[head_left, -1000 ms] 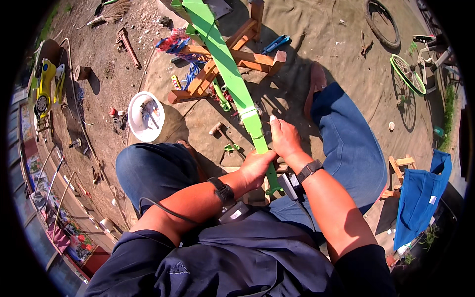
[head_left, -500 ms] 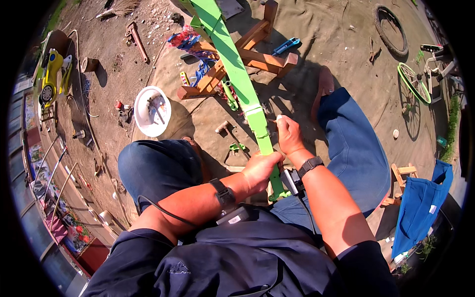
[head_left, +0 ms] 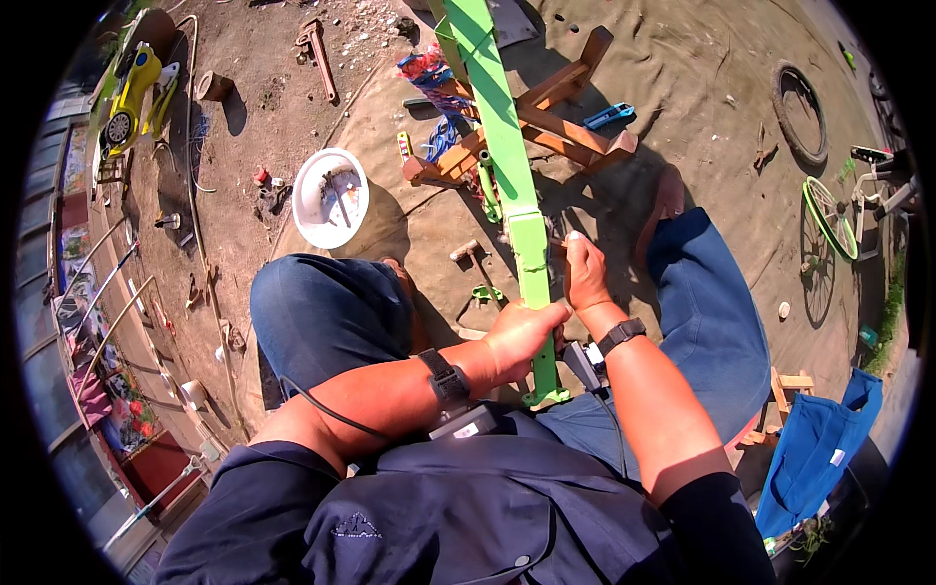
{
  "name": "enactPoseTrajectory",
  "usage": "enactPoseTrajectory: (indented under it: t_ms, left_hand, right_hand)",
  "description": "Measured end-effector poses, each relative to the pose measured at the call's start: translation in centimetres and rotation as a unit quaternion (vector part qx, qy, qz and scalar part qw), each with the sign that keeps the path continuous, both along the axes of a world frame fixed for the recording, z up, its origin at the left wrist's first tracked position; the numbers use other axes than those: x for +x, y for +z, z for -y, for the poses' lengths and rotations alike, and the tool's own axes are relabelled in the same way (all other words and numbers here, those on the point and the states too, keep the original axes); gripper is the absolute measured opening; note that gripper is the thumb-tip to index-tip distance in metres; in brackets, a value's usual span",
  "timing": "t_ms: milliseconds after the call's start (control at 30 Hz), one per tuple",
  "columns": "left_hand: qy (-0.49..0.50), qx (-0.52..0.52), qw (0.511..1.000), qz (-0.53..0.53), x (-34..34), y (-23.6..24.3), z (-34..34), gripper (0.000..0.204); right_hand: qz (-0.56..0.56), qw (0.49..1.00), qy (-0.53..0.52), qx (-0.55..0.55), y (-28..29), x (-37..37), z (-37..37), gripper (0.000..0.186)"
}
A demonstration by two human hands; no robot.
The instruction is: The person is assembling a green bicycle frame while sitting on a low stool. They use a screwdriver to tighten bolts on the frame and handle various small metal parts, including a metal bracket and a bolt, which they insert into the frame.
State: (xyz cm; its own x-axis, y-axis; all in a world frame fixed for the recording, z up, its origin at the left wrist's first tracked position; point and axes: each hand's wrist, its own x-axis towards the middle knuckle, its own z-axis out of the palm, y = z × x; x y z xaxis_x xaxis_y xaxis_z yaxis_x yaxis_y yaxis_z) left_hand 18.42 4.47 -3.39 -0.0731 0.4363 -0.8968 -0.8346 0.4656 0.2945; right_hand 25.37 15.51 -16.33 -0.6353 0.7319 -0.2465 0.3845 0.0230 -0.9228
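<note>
A long light-green metal beam (head_left: 502, 127) runs from between my knees toward the far side, passing over a brown wooden frame (head_left: 556, 132). My left hand (head_left: 526, 336) is wrapped around the beam near its close end, below a raised collar. On the right side of the beam, my right hand (head_left: 586, 273) is closed with its thumb up. A thin, dark tip shows beside that thumb, next to the collar; what the fingers hold is mostly hidden. A hammer (head_left: 472, 255) lies on the ground cloth left of the beam, with a small green part (head_left: 486, 292) near it.
A white bucket (head_left: 331, 199) with debris inside stands left of my knee. A red pipe wrench (head_left: 318, 60) lies beyond it. The blue-handled cutter (head_left: 609, 116) lies past the frame. At right are a tyre (head_left: 799, 112), a green-rimmed wheel (head_left: 830, 217) and blue cloth (head_left: 817, 458).
My view has shifted, so the ground things appear farther right in it. Both hands keep nearly the same places at the beam, the left gripping and the right closed beside the collar.
</note>
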Motion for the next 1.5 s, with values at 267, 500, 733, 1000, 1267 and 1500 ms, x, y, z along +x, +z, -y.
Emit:
enactPoseTrajectory:
  t_ms: [267, 500, 733, 1000, 1267, 1500]
  left_hand:
    - [0.012, 0.000, 0.999, -0.031, 0.1, -0.4, 1.9, 0.015]
    - [0.018, 0.008, 0.999, -0.032, 0.5, -0.7, 2.7, 0.015]
    - [0.031, 0.009, 0.999, -0.022, 0.0, 0.0, 2.2, 0.019]
    - [0.019, 0.012, 0.999, -0.027, 0.1, -0.7, 2.8, 0.019]
    - [0.012, 0.014, 0.999, -0.043, -0.3, -1.2, 3.8, 0.018]
    - [-0.035, 0.003, 0.998, -0.044, -0.7, -1.2, 4.1, 0.019]
  right_hand:
    - [0.139, 0.989, 0.019, -0.046, -1.2, 2.5, 2.5, 0.048]
    - [0.217, 0.858, -0.140, -0.445, -1.5, 2.6, 2.9, 0.053]
    - [0.270, 0.903, -0.100, -0.319, -7.0, 2.6, 2.2, 0.055]
    - [0.217, 0.903, -0.168, -0.332, -9.1, -1.3, 1.3, 0.035]
    - [0.095, 0.866, -0.229, -0.434, -5.0, -7.1, -1.1, 0.023]
    - [0.159, 0.953, -0.160, -0.203, -6.7, -12.5, -5.4, 0.056]
